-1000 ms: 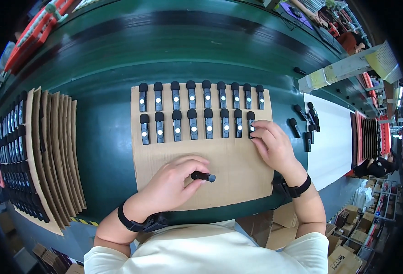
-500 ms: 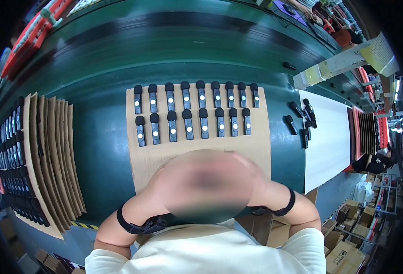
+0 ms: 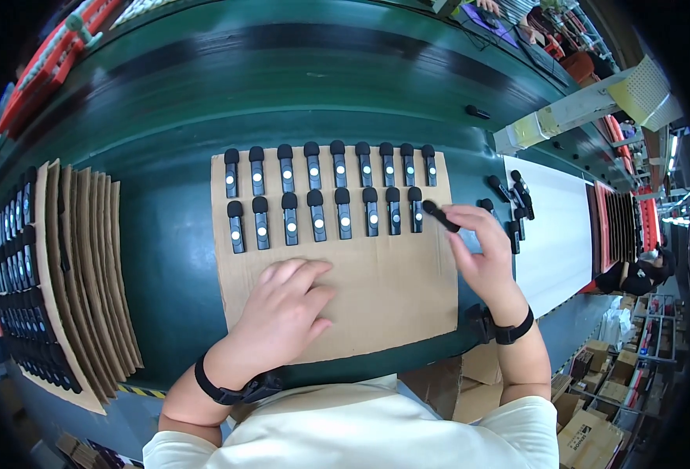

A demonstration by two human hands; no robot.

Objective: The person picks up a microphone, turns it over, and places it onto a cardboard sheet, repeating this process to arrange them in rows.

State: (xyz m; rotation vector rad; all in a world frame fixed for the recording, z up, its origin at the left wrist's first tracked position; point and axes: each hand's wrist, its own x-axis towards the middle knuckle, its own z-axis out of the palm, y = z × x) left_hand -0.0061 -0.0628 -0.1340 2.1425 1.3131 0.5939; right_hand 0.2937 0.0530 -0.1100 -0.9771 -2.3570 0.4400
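A brown cardboard sheet (image 3: pixel 376 281) lies on the green belt (image 3: pixel 173 234) with two rows of several small black stick-shaped devices (image 3: pixel 314 213), each with a white dot. My left hand (image 3: pixel 286 313) rests flat on the bare lower part of the cardboard, fingers apart, holding nothing. My right hand (image 3: pixel 482 250) pinches one black device (image 3: pixel 440 216) at the right end of the lower row, tilted, just above the cardboard's right edge.
Several loose black devices (image 3: pixel 513 203) lie on a white sheet (image 3: pixel 552 250) to the right. A fan of cardboard sheets (image 3: pixel 87 266) loaded with devices lies at the left. One stray black device (image 3: pixel 477 112) sits further up the belt. Cartons stand at the lower right.
My right hand now holds a black device at the end of the lower row. My left hand, which gripped a device a second ago, lies empty on the cardboard. The view dipped briefly.
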